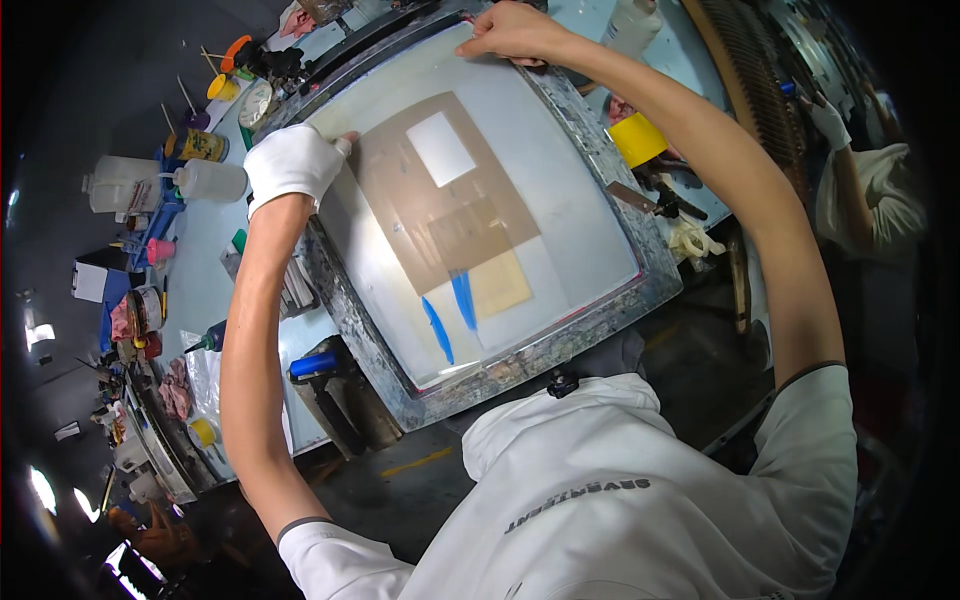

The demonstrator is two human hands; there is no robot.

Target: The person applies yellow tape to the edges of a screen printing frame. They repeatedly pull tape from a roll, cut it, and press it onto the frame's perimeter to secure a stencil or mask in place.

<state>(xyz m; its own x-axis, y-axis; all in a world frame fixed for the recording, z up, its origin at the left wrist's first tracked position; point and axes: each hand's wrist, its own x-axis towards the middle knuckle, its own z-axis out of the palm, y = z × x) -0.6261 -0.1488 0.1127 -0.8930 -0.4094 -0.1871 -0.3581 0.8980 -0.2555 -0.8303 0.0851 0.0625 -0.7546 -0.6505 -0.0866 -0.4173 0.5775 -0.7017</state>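
Our white-gloved left hand (pixel 293 165) and bare right hand (pixel 512 32) hold the speckled grey rectangular screen frame (pixel 545 355), apparently steadying it; shifting it calls for matched grips.

At five o'clock I see a line of dark capitals (pixel 578 505) across the white shirt (pixel 650 545); towards ten, the yellow can (pixel 205 146) bears print too small to read.

Room over scrn (pixel 575 215), btls (pixel 212 181) block L
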